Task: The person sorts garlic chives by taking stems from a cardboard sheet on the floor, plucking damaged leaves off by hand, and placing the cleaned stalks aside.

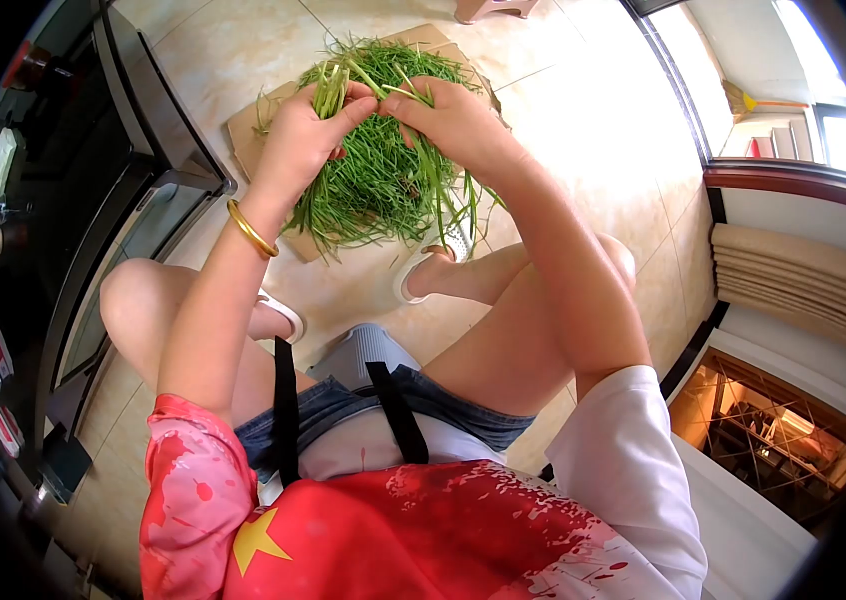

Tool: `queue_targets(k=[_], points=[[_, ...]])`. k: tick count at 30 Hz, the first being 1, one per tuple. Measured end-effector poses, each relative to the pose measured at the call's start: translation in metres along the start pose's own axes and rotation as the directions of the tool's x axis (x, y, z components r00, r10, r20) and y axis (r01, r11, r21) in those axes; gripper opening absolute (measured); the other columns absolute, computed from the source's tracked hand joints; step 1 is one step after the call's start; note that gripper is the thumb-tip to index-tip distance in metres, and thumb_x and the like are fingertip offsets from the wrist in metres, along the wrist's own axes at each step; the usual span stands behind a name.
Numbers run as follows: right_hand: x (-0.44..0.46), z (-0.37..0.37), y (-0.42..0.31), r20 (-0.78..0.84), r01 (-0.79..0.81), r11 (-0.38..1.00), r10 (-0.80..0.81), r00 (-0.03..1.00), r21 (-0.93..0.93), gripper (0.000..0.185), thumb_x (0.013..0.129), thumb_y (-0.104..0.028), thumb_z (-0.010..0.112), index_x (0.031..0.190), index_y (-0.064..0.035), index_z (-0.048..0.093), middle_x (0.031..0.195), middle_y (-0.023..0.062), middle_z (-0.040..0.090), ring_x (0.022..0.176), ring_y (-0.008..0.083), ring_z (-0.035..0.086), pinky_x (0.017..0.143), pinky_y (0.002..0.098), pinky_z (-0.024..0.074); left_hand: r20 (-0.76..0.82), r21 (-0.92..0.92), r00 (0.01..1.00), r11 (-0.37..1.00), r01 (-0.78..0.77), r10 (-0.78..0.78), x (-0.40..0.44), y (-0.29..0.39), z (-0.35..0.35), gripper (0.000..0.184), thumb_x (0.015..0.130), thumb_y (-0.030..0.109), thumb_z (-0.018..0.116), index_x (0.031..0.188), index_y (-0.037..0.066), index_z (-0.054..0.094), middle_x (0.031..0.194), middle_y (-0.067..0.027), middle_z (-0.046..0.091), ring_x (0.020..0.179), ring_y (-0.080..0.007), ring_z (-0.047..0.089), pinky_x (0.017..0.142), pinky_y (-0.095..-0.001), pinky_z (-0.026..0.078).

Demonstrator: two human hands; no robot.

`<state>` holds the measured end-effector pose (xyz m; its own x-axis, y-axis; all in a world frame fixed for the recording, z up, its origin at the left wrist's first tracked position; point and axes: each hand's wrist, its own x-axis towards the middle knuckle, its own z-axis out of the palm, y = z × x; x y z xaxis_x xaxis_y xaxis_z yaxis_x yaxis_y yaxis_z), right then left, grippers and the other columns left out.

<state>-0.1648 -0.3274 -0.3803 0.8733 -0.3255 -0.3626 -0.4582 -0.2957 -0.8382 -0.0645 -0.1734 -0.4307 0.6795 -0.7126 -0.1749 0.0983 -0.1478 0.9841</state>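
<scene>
A large heap of long green stalks (373, 185) lies on a flat piece of cardboard (248, 140) on the floor. Above the heap, my left hand (318, 130) is closed round a small bunch of stalks, their pale ends pointing up between the fingers. Touching it at the fingertips, my right hand (438, 115) pinches several more stalks, whose green leaves hang down beside the heap. A gold bangle (252, 230) circles my left wrist.
My knees are bent apart on both sides, and my feet in white shoes (455, 240) stand near the cardboard. A grey-blue stool (368, 352) is under me. A dark glass-topped cabinet (73, 160) stands at the left. A pink stool (495, 8) shows at the top.
</scene>
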Motion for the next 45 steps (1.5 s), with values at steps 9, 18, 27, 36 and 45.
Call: queue_targets(k=[9, 18, 27, 36, 45], points=[[0.0, -0.015, 0.024, 0.087, -0.038, 0.998, 0.034, 0.996, 0.046, 0.025, 0.09, -0.026, 0.053, 0.096, -0.0046, 0.064, 0.063, -0.003, 0.054, 0.051, 0.0037, 0.038, 0.047, 0.0211, 0.0276, -0.193, 0.611, 0.827, 0.724, -0.32, 0.528, 0.028, -0.03, 0.011, 0.028, 0.088, 0.027, 0.062, 0.095, 0.0, 0.062, 0.074, -0.0129, 0.06, 0.059, -0.0173, 0.057, 0.058, -0.0325, 0.045], [-0.012, -0.048, 0.023, 0.043, -0.107, 0.934, 0.099, 0.994, 0.341, 0.033, 0.095, -0.029, 0.049, 0.102, 0.0007, 0.061, 0.064, -0.0016, 0.049, 0.044, 0.002, 0.027, 0.04, 0.0205, 0.0204, -0.31, -0.06, 0.95, 0.997, -0.045, 0.024, 0.058, -0.053, -0.002, 0.032, 0.084, 0.02, 0.068, 0.11, 0.001, 0.059, 0.074, 0.0006, 0.056, 0.059, -0.0078, 0.051, 0.051, -0.0233, 0.047], [0.001, -0.02, 0.025, 0.292, -0.196, 0.822, 0.038, 0.956, 0.534, 0.032, 0.096, -0.027, 0.047, 0.106, 0.0003, 0.061, 0.066, -0.0003, 0.053, 0.043, 0.0022, 0.034, 0.039, 0.0189, 0.025, 0.195, -0.521, 0.975, 0.853, 0.015, 0.102, 0.034, -0.004, 0.024, 0.033, 0.093, 0.027, 0.061, 0.11, -0.001, 0.062, 0.062, 0.0068, 0.039, 0.054, -0.0034, 0.037, 0.054, -0.0216, 0.037], [0.002, 0.002, 0.015, 0.001, 0.078, 0.927, -0.084, 0.996, 0.366, 0.026, 0.094, -0.031, 0.055, 0.098, -0.0055, 0.059, 0.071, 0.0011, 0.062, 0.047, 0.0014, 0.037, 0.04, 0.0185, 0.0239, 0.062, -0.435, 0.995, 0.899, -0.047, 0.082, 0.027, -0.003, 0.02, 0.026, 0.089, 0.025, 0.067, 0.098, 0.001, 0.062, 0.072, 0.0024, 0.055, 0.056, -0.0048, 0.042, 0.054, -0.0226, 0.039], [0.002, 0.005, 0.009, 0.041, -0.003, 0.917, -0.014, 0.999, 0.4, 0.026, 0.095, -0.027, 0.051, 0.1, -0.0032, 0.06, 0.07, 0.0023, 0.063, 0.046, 0.0022, 0.035, 0.041, 0.0185, 0.0253, 0.076, -0.409, 0.987, 0.907, -0.096, 0.139, 0.024, -0.005, 0.011, 0.022, 0.094, 0.023, 0.059, 0.097, 0.002, 0.059, 0.083, -0.0005, 0.059, 0.059, -0.0054, 0.045, 0.057, -0.0231, 0.042]])
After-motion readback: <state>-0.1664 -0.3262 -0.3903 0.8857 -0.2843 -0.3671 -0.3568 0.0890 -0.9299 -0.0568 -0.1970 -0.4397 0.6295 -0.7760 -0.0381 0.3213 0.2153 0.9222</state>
